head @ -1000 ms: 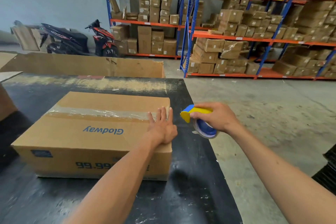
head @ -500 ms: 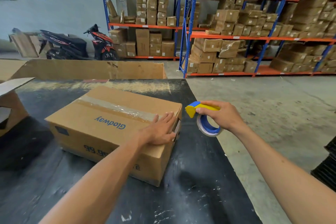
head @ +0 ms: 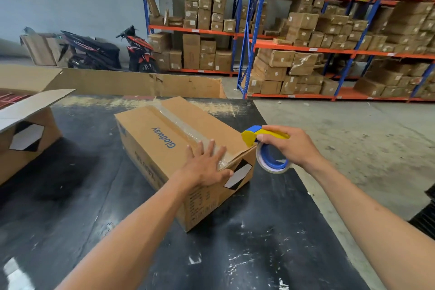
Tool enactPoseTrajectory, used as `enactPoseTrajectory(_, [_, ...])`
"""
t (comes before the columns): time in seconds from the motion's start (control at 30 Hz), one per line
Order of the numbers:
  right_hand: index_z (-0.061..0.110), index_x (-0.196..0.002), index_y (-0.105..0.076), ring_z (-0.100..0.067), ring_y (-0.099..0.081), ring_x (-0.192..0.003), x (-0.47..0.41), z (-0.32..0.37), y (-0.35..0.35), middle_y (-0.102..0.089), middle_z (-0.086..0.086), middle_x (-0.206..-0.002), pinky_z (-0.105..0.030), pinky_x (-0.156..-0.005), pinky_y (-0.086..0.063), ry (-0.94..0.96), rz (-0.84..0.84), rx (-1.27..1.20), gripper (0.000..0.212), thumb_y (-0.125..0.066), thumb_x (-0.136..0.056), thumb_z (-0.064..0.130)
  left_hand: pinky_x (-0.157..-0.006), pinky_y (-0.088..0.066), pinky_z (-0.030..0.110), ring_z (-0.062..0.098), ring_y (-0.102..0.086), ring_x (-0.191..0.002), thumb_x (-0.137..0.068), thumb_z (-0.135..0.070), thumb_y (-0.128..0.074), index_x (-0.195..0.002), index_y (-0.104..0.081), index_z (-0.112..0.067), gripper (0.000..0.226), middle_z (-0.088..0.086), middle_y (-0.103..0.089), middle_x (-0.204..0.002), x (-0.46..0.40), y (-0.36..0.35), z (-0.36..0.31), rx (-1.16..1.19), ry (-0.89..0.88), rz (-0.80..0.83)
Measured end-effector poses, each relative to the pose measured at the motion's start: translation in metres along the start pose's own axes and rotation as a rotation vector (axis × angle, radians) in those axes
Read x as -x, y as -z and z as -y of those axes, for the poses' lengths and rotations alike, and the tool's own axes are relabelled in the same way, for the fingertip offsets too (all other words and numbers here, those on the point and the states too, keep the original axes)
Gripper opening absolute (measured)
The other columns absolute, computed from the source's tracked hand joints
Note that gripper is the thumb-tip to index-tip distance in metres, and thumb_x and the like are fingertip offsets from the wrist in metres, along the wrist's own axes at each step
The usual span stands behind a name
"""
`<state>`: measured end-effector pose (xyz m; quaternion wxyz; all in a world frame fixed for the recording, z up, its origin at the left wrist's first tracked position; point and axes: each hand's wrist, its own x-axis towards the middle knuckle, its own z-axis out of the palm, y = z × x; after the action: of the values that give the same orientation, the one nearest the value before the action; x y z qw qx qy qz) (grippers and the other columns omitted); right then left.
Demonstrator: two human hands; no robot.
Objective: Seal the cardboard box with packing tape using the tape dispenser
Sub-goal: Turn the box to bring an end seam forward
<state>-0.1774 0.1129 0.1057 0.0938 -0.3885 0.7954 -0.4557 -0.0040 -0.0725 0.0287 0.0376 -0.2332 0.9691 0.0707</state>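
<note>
A closed brown cardboard box (head: 164, 146) printed "Glodway" lies on the black table (head: 247, 242), turned so one short end faces me. A strip of clear tape (head: 179, 125) runs along its top seam. My left hand (head: 204, 167) lies flat, fingers spread, on the near end of the top, over the tape. Just right of the box's near corner, my right hand (head: 289, 146) grips the yellow and blue tape dispenser (head: 263, 146). Its yellow nose touches the top edge of the box end. The tape roll hangs below my fingers.
An open cardboard box (head: 26, 134) stands at the table's left edge, with a flat cardboard sheet (head: 131, 82) behind the table. Concrete floor lies to the right, and orange and blue shelving (head: 306, 47) stacked with boxes stands beyond. Two scooters (head: 106, 52) are parked at the back left.
The box has been turned about a quarter turn under my left hand, so its short end now faces me. My right hand kept the dispenser beside the box's near corner.
</note>
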Motion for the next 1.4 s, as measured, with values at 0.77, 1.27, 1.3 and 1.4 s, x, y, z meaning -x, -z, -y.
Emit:
enactPoseTrajectory(0.77, [0.046, -0.107, -0.076, -0.001, -0.065, -0.108, 0.032, 0.009, -0.026, -0.075, 0.022, -0.104, -0.034, -0.099, -0.052, -0.014, 0.024, -0.110, 0.040, -0.082, -0.069, 0.058, -0.122, -0.006, 0.058, 0.039, -0.003, -0.153, -0.095, -0.071, -0.030, -0.159, 0.003, -0.035, 0.081, 0.005, 0.002, -0.169, -0.007, 0.001, 0.033, -0.222, -0.294, -0.066])
enactPoseTrajectory(1.27, [0.039, -0.113, -0.075, -0.005, -0.065, -0.111, 0.026, 0.024, -0.042, -0.076, 0.018, -0.107, -0.038, -0.103, -0.050, 0.011, 0.037, -0.157, 0.048, -0.081, -0.070, 0.061, -0.124, 0.004, 0.044, 0.033, 0.006, -0.153, -0.096, -0.070, -0.034, -0.157, 0.003, -0.046, 0.074, -0.002, 0.004, -0.168, 0.000, 0.001, 0.064, -0.129, -0.521, -0.035])
enactPoseTrajectory(1.3, [0.040, -0.112, -0.075, -0.005, -0.065, -0.111, 0.026, 0.025, -0.043, -0.076, 0.018, -0.107, -0.038, -0.103, -0.050, 0.011, 0.039, -0.157, 0.048, -0.081, -0.069, 0.061, -0.124, 0.004, 0.045, 0.033, 0.005, -0.154, -0.096, -0.069, -0.034, -0.157, 0.002, -0.046, 0.074, -0.002, 0.004, -0.168, 0.001, 0.002, 0.064, -0.130, -0.512, -0.035])
enactPoseTrajectory(1.4, [0.041, -0.110, -0.076, -0.006, -0.066, -0.110, 0.027, 0.028, -0.048, -0.076, 0.018, -0.105, -0.039, -0.103, -0.050, 0.013, 0.049, -0.163, 0.045, -0.081, -0.070, 0.060, -0.124, 0.002, 0.047, 0.034, 0.003, -0.154, -0.097, -0.067, -0.036, -0.158, 0.000, -0.044, 0.074, 0.000, 0.003, -0.169, 0.005, 0.001, 0.057, -0.132, -0.467, -0.028])
